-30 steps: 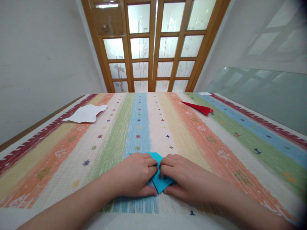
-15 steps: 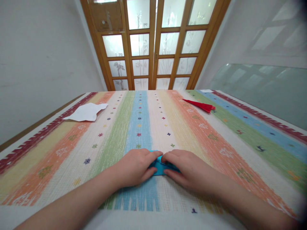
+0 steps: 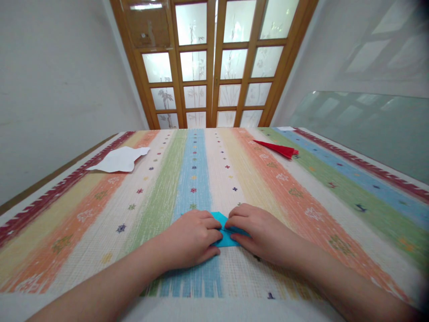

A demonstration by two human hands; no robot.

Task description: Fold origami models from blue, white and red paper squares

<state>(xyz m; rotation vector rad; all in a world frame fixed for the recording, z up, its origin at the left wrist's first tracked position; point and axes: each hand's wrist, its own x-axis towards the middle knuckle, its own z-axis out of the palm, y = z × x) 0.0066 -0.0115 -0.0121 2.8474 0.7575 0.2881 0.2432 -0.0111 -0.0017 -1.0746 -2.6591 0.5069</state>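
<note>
A sheet of bright blue folded paper (image 3: 227,241) lies on the striped cloth at the front middle, its sides partly covered by my hands. My left hand (image 3: 194,236) rests on the paper's left part, fingertips pressed on it and thumb at its near edge. My right hand (image 3: 256,229) grips the right part, with the fingers on top and the thumb lower down. A dark crease line runs between the two hands. The palms and undersides of both hands are hidden.
A white piece of paper (image 3: 119,159) with an uneven outline lies at the back left. At the back right is a red folded paper (image 3: 277,149), narrow and pointed. The striped tablecloth (image 3: 167,179) covers the table. Wood-framed glass doors (image 3: 216,67) stand beyond.
My left fingers have shifted down over the paper, and the thumb has come nearer to me. More of the paper's upper face shows. The right hand has moved only slightly.
</note>
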